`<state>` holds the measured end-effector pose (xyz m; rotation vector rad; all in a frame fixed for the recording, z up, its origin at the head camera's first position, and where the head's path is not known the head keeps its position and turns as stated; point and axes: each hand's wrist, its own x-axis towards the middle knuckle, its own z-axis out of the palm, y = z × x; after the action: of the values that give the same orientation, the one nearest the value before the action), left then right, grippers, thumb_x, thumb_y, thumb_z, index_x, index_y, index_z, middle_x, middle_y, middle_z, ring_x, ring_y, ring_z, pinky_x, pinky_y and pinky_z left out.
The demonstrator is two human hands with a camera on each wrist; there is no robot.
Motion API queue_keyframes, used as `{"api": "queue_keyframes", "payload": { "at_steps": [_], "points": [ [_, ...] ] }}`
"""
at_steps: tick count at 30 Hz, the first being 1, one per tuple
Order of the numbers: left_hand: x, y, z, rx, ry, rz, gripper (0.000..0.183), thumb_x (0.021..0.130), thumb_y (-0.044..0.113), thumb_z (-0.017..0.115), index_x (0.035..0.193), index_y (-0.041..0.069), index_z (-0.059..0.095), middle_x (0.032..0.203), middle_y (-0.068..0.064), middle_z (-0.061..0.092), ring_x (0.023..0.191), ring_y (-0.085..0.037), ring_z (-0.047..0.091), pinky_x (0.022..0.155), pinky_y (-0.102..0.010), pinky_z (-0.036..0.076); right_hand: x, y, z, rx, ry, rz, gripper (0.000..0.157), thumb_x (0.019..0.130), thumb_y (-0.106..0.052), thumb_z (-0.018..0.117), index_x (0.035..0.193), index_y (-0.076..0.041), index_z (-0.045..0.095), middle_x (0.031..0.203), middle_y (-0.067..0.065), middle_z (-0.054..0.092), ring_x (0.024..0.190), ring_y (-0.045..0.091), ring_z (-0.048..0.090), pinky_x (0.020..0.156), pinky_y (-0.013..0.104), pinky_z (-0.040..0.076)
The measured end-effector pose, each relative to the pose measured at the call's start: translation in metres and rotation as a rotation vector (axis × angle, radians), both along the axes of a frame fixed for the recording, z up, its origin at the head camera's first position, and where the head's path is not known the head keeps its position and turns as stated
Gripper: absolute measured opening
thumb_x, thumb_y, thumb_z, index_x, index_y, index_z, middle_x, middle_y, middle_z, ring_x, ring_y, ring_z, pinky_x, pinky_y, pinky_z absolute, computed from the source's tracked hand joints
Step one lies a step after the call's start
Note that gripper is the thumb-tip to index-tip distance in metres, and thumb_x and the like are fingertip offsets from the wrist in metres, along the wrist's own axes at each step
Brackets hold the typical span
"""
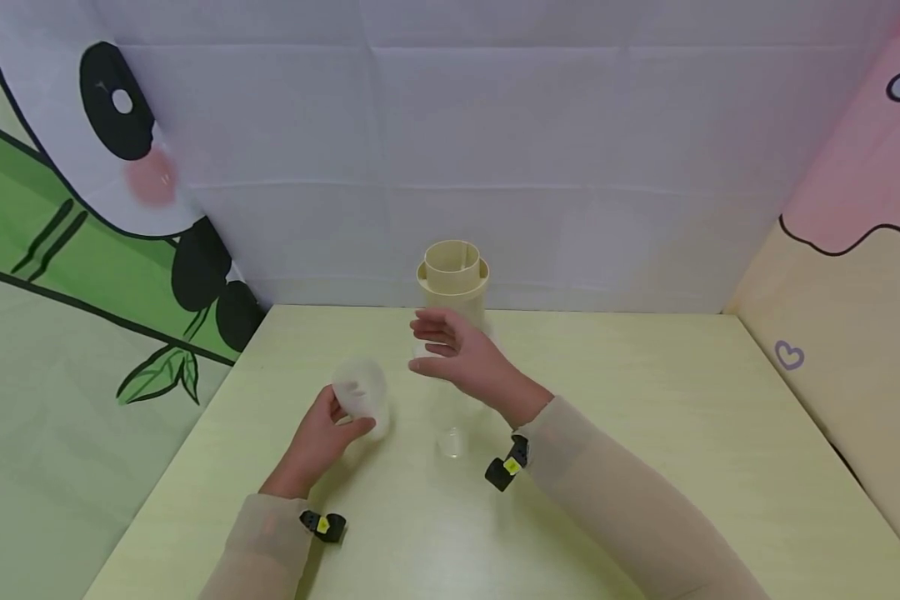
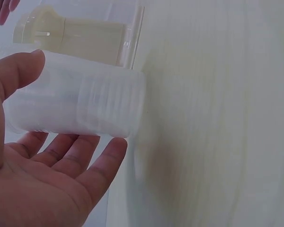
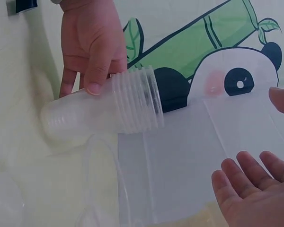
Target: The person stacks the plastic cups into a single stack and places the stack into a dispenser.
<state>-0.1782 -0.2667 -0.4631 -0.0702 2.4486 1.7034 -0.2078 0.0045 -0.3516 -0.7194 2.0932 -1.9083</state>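
My left hand (image 1: 322, 437) grips a nested stack of translucent plastic cups (image 1: 362, 392), thumb on one side and fingers on the other. In the right wrist view, the several stacked rims of the cups (image 3: 137, 101) face away from the table. My right hand (image 1: 465, 358) holds nothing, its fingers extended and thumb apart, in front of a beige cylinder (image 1: 453, 271) with a ring-shaped top. That hand hides much of the cylinder's lower part. In the left wrist view, a clear plastic part (image 2: 130, 38) adjoins the beige piece (image 2: 90, 40).
A small clear round piece (image 1: 452, 442) sits on the pale wooden table (image 1: 630, 500), between the two forearms. Behind the table hangs a white printed cloth (image 1: 495, 125), and a beige and pink panel (image 1: 855, 317) stands at the right side.
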Motion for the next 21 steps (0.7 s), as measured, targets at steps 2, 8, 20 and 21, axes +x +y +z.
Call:
{"api": "queue_keyframes", "payload": {
  "at_steps": [2,8,20,21],
  "points": [
    [0.000,0.000,0.000,0.003,0.005,0.000,0.082,0.094,0.024,0.078,0.156,0.006,0.028,0.156,-0.018,0.043,0.144,-0.038,0.040,0.112,-0.058,0.039,0.002,0.006,0.003,-0.019,0.007,-0.010,0.069,0.093,-0.012,0.077,0.153,-0.010,0.041,0.148,0.005,0.052,0.139,0.019,0.049,0.114,0.034,0.040],
    [0.000,0.000,0.001,0.011,0.019,-0.008,0.081,0.094,0.021,0.077,0.156,0.006,0.028,0.156,-0.018,0.043,0.144,-0.037,0.041,0.112,-0.056,0.041,0.007,0.024,0.010,-0.107,0.047,-0.032,0.066,0.094,-0.005,0.074,0.152,-0.005,0.041,0.146,0.009,0.053,0.139,0.027,0.049,0.114,0.034,0.041],
    [-0.001,-0.001,-0.003,0.003,0.009,-0.012,0.082,0.093,0.024,0.078,0.156,0.006,0.028,0.157,-0.018,0.041,0.145,-0.038,0.039,0.111,-0.057,0.041,0.028,0.055,0.014,-0.218,0.058,-0.065,0.068,0.093,0.005,0.068,0.153,0.002,0.035,0.149,0.016,0.049,0.141,0.031,0.046,0.116,0.039,0.039],
    [-0.001,-0.001,-0.002,0.003,0.011,-0.013,0.082,0.093,0.024,0.078,0.156,0.006,0.028,0.157,-0.018,0.041,0.145,-0.038,0.039,0.111,-0.056,0.041,0.029,0.058,0.014,-0.220,0.062,-0.074,0.068,0.093,0.005,0.068,0.152,0.001,0.036,0.149,0.016,0.049,0.141,0.031,0.046,0.116,0.040,0.039]
  ]
}}
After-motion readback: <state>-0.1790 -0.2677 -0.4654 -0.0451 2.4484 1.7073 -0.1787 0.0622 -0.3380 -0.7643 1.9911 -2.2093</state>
